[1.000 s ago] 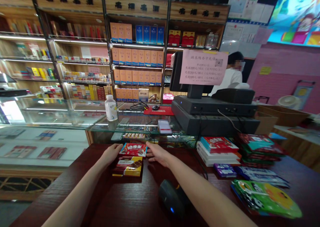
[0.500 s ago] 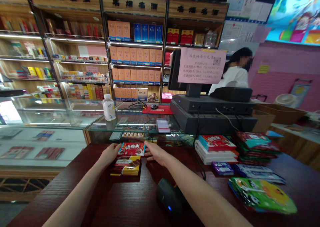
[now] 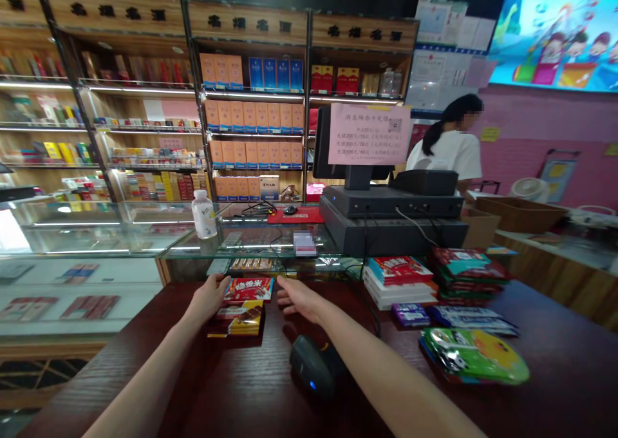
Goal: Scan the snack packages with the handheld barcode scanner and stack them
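A red snack packet (image 3: 248,289) with white lettering lies flat on the dark wooden counter, just beyond a yellow-and-brown chocolate packet (image 3: 246,317). My left hand (image 3: 208,301) rests against the left side of the red packet, its fingers extended along that edge and partly hidden. On the other side is my right hand (image 3: 300,299), fingers spread, with a small gap between it and the packet. Neither hand is gripping anything. Under my right forearm sits a black device (image 3: 313,366) with a blue light, resembling a handheld barcode scanner.
Stacked snack boxes (image 3: 400,282), dark red packs (image 3: 466,277), purple packets (image 3: 410,314) and green pouches (image 3: 476,355) lie to the right. Behind are a glass display case (image 3: 241,248), a bottle (image 3: 205,218), a cash-register terminal (image 3: 391,222) and a person (image 3: 449,142) in white.
My right hand has drawn slightly away from the red packet's right edge. My left hand stays beside it. The view has shifted a little, and the person behind the terminal has turned.
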{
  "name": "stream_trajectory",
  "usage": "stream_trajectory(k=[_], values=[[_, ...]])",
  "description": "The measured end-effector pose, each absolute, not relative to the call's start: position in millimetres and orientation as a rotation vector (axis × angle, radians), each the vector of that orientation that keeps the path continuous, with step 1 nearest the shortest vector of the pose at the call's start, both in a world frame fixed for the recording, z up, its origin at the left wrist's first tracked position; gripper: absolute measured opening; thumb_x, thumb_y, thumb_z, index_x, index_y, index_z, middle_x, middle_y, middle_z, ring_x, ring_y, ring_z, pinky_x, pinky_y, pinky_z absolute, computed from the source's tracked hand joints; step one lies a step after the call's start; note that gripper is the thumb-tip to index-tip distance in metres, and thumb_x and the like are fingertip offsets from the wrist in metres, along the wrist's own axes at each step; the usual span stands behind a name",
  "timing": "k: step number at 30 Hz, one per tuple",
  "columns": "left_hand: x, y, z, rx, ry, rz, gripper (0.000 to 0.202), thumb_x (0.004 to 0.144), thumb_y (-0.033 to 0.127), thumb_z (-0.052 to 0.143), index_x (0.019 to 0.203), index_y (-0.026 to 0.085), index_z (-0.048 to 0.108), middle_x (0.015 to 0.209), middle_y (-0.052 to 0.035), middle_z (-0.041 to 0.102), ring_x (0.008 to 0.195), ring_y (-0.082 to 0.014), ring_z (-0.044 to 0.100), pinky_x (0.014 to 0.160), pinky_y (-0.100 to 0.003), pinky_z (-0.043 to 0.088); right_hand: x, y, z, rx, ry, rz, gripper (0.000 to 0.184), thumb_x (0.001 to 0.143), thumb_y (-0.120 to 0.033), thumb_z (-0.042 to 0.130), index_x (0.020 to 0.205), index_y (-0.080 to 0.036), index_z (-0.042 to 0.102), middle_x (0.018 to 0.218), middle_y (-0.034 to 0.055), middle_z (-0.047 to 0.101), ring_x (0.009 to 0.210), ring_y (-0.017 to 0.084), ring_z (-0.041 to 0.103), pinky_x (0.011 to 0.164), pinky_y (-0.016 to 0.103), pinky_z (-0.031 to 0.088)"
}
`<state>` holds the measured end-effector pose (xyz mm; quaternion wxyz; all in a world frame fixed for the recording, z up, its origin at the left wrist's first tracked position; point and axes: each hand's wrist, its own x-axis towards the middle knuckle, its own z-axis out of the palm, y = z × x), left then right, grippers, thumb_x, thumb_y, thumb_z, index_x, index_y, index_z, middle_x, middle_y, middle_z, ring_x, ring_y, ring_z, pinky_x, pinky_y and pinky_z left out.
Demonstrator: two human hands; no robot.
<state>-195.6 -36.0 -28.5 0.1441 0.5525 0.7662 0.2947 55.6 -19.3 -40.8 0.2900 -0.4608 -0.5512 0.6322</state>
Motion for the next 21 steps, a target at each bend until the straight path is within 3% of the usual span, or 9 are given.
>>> stream_trajectory(k=[7,15,21], values=[[-203.4,-39.5,-38.1,1.481,2.228,0.908,0.054,0.089,0.052,0.033,0.105,0.012,0.066,0.115,-0.0205,0.071,0.114,-0.0348,0.066,0.092,-0.041,0.049,53.8,-33.0,-31.7,-1.242,-1.530,1.675,0.050,0.097,-0.060,0.041,0.129,-0.023,0.054,0.137,0.0171,0.055,0.119,0.026,0.059,0.092,0.038,0.047],[-210.1,-57.5,-47.4,1.371,2.131,0.978,0.057,0.089,0.057,0.033,0.104,0.011,0.064,0.093,-0.0158,0.075,0.087,-0.0294,0.072,0.075,-0.037,0.053,43.9,-38.0,-27.3,-1.240,-1.617,1.781,0.058,0.093,-0.065,0.047,0.128,-0.020,0.056,0.127,0.0197,0.062,0.104,0.026,0.068,0.091,0.039,0.049],[-208.0,-64.6,-43.3,1.395,2.084,0.957,0.058,0.087,0.057,0.038,0.107,0.011,0.066,0.104,-0.0171,0.075,0.096,-0.0302,0.072,0.082,-0.037,0.053,35.6,-37.7,-31.5,-1.205,-1.622,1.863,0.057,0.093,-0.066,0.044,0.122,-0.018,0.058,0.126,0.0189,0.063,0.095,0.022,0.070,0.085,0.036,0.052]])
